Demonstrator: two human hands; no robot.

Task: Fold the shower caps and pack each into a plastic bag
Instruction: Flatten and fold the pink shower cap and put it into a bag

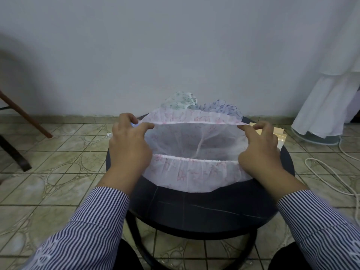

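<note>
Wall point(175, 45): a pale grey surface is filling the upper half of the view behind everything
Floor point(58, 152): greenish patterned tiles are spreading out under the furniture
White fabric point(331, 94): it is hanging down at the far right, reaching almost to the tiles
Bench point(194, 209): a round dark top is standing in front of the person, carrying the caps
Pink shower cap point(194, 168): it is lying stretched wide open over the middle of the bench, its elastic rim pulled into a long mouth between the two hands
Left hand point(129, 145): its grip is pinching the left end of the cap's far rim between thumb and curled fingers, a striped sleeve point(87, 227) covering the arm
Right hand point(260, 151): its grip is pinching the right end of the same rim, fingers curled around the edge
Other shower caps point(202, 105): a green-printed one and a blue-printed one are sitting bunched at the far edge of the bench, just behind the pink cap
White cord point(327, 172): it is trailing in loops over the tiles at the right
Wooden leg point(25, 115): it is slanting down to the floor at the left
</note>
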